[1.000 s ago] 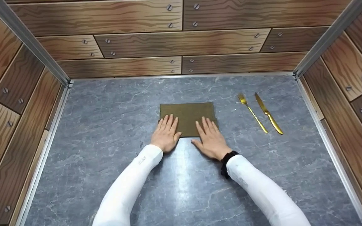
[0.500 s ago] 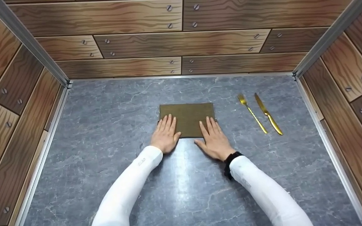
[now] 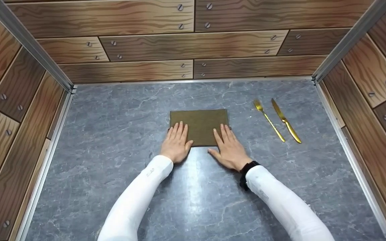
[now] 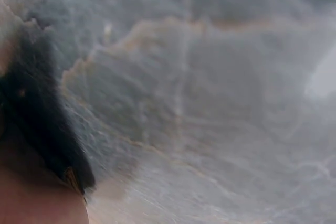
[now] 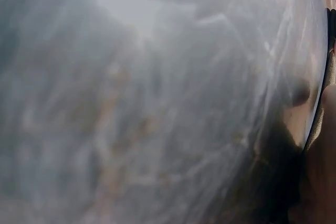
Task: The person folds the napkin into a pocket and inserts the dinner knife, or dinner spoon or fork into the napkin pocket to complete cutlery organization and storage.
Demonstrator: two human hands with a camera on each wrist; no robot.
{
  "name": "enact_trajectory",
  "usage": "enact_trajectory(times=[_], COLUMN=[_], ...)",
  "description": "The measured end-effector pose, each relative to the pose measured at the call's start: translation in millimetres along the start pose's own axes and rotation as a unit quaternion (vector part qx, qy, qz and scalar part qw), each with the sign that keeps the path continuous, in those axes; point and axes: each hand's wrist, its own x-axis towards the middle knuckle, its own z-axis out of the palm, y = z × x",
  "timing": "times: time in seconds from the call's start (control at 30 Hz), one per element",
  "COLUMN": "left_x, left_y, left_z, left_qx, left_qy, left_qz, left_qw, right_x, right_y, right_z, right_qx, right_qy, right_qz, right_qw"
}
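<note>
Head camera: positioned above the near side of the bench (image 3: 112, 113), facing forward and down. Widest coverage: the far edge, both far corners, most of both side edges, the left hand (image 3: 176, 144) and the right hand (image 3: 230, 151). Left wrist and right wrist cameras: each faces the bench surface at very close range, with blurred detail. All three views share the bench surface; overlap between the two wrist views cannot be determined.
</note>
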Motion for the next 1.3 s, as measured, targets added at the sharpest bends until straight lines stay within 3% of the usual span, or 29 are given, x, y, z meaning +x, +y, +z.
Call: enact_trajectory(times=[0.17, 0.23, 0.3, 0.37, 0.47, 0.6, 0.7, 0.83, 0.9, 1.0, 1.13, 1.23, 1.3], left_x=[-1.0, -1.2, -0.9, -1.0, -0.5, 1.5, 4.2, 7.5, 10.4, 16.5, 24.8, 28.6, 30.4], left_y=[1.1, 0.2, -2.5, -6.8, -17.4, -35.3, -48.2, -58.4, -59.7, -59.4, -58.9, -57.8, -56.4], left_z=[-5.8, -11.1, -17.9, -24.9, -35.0, -48.7, -56.8, -59.3, -59.1, -60.4, -62.3, -61.4, -61.2], left_qx=[-0.034, -0.076, -0.143, -0.224, -0.323, -0.386, -0.42, -0.463, -0.466, -0.453, -0.418, -0.403, -0.399], left_qy=[-0.007, 0.005, 0.034, 0.067, 0.107, 0.14, 0.131, 0.071, 0.051, 0.036, 0.018, 0.011, 0.009], left_qz=[-0.003, -0.003, -0.002, 0.001, -0.003, -0.041, -0.087, -0.137, -0.146, -0.15, -0.141, -0.143, -0.147], left_qw=[0.9994, 0.9971, 0.9891, 0.9724, 0.9402, 0.911, 0.894, 0.8728, 0.8712, 0.8782, 0.8975, 0.9038, 0.9051], right_x=[1.0, 2.7, 5.6, 8.4, 13.4, 19.9, 24.9, 33.9, 39.9, 48.2, 57.6, 63.3, 65.8], right_y=[2.1, 4.5, 8.0, 12.1, 20.6, 34.1, 44.2, 55.6, 59.2, 61.9, 61.0, 57.5, 55.1], right_z=[-4.9, -9.7, -16.3, -22.7, -31.4, -41.1, -46.5, -50.7, -53.8, -57.8, -58.3, -57.7, -58.3], right_qx=[-0.003, 0.012, 0.037, 0.065, 0.102, 0.166, 0.238, 0.341, 0.376, 0.381, 0.362, 0.345, 0.346], right_qy=[-0.007, -0.001, 0.018, 0.037, 0.069, 0.124, 0.134, 0.081, 0.048, 0.017, 0.012, 0.015, 0.014], right_qz=[0.005, 0.011, 0.014, 0.013, -0.001, 0.008, 0.058, 0.135, 0.163, 0.184, 0.173, 0.16, 0.162], right_qw=[1.0, 1.0, 0.999, 0.997, 0.992, 0.978, 0.96, 0.927, 0.911, 0.906, 0.916, 0.925, 0.924])
